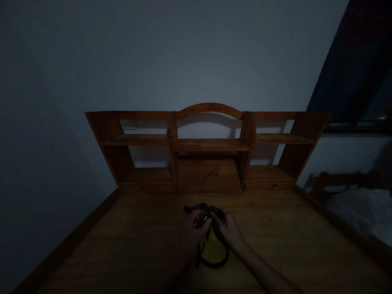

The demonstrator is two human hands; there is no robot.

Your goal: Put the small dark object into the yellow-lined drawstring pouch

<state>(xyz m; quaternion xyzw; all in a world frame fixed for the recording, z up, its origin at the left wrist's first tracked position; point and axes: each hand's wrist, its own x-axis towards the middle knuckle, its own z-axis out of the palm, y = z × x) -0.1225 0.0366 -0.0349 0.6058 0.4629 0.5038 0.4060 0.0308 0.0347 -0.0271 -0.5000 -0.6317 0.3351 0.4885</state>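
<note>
Near the middle of the wooden desk, my left hand [197, 226] and my right hand [228, 229] meet around a dark glossy curved object [214, 211]. Its kind is hard to make out in the dim light. Both sets of fingers are closed on it, with the thumbs close together on the near side. Below the hands lies a yellow-green rounded piece [215, 251] with a thick black edge; dark strips run from it up towards my fingers. Just beyond my left hand is another small dark item [196, 206], partly hidden.
A wooden desk [147, 237] with raised side edges fills the lower view. At its back stands a wooden shelf unit [211, 145] against the wall. A pale bundle [364, 208] lies beyond the right edge, under a dark curtain or window [358, 69].
</note>
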